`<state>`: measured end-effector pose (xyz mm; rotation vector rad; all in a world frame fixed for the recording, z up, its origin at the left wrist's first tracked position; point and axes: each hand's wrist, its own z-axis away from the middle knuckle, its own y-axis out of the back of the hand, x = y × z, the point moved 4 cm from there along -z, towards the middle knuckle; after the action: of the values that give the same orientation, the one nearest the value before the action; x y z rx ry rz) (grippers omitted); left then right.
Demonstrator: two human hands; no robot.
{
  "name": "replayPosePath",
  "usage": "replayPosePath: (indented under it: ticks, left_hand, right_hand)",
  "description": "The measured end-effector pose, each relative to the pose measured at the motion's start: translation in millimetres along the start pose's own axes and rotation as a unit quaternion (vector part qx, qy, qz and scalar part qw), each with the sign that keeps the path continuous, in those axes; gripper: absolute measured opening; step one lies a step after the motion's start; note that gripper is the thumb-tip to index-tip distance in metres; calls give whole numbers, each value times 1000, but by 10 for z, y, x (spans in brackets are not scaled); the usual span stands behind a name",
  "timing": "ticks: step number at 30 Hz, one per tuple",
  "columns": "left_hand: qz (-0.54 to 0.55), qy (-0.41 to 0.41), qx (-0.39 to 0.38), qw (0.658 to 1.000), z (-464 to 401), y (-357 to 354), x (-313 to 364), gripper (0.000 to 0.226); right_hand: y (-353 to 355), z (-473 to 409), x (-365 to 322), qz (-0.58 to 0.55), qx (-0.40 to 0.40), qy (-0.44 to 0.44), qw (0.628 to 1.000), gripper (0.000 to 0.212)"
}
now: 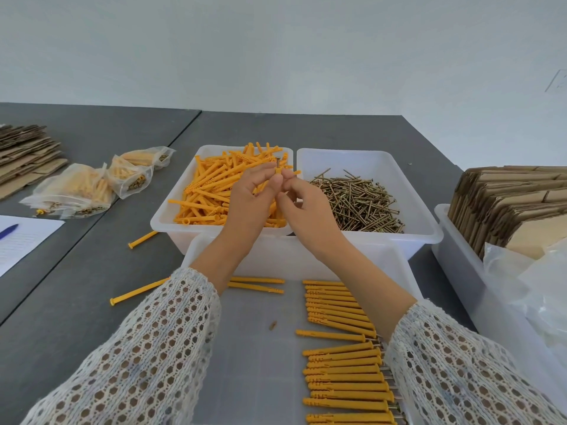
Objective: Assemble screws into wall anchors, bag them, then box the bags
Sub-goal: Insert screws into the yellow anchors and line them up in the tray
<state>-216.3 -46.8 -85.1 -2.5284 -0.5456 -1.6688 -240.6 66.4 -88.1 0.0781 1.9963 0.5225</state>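
Anchors [214, 191] fill one tub, screws [359, 200] the next; both hands [276, 200] pinch one anchor [277, 173].

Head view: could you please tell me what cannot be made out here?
- Anchor in the hands: its length is hidden behind the left hand and right hand.
- Screw: only its head shows.
- Assembled anchors: the sleeve and bottom edge hide some.
- Paper: text too small.
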Motion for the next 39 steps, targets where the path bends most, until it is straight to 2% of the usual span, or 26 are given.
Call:
replayPosePath:
  ticks: [2, 4, 6, 8, 11, 13, 15, 17, 20, 22, 23, 25, 30, 39]
  left_hand:
    - [27, 30, -12, 999, -15, 22, -25, 26]
    - [51, 75, -12, 996, -23, 52, -56, 46]
    - [96, 114, 5, 989, -29, 85, -77, 62]
    - [158, 134, 40, 978, -39, 129, -82, 65]
    - [192, 168, 78, 964, -68, 176, -131, 61]
    - [200, 181, 80, 959, -82, 189, -168, 60]
    - [203, 185, 78, 959, -83, 200, -187, 58]
    - [201, 182, 73, 960, -86, 199, -188, 56]
    - [193, 178, 60, 963, -84, 177, -174, 52]
    - [192, 177, 57, 964, -78, 169, -168, 51]
    - [192, 176, 58, 964, -76, 166, -165, 50]
    - [191, 176, 57, 964, -76, 164, -160, 49]
    - [186, 181, 45, 965, -85, 148, -170, 47]
    - [156, 170, 29, 972, -96, 143, -167, 44]
  right_hand:
    - [-25, 21, -33, 15, -5, 4, 1000, 21]
    - [-53, 38, -65, -38, -24, -28, 999, 23]
    - [-109, 83, -116, -147, -86, -84, 982, 20]
    - [-176, 157, -182, -172, -196, -110, 959, 16]
    - [-250, 323, -217, -65, -378, -127, 915, 15]
    - [-323, 475, -187, 40, -474, -135, 869, 14]
    - [-450, 661, -137, 152, -541, -119, 819, 14]
    - [-579, 823, -92, 227, -569, -89, 786, 16]
    - [-733, 987, -53, 345, -539, 15, 768, 22]
    - [-831, 1059, -83, 413, -495, 99, 758, 15]
    - [-873, 1089, -105, 434, -477, 127, 753, 9]
    - [-931, 1105, -127, 458, -446, 157, 753, 15]
    - [-954, 1009, -134, 467, -399, 158, 773, 28]
    - [-917, 886, -80, 463, -370, 155, 790, 24]
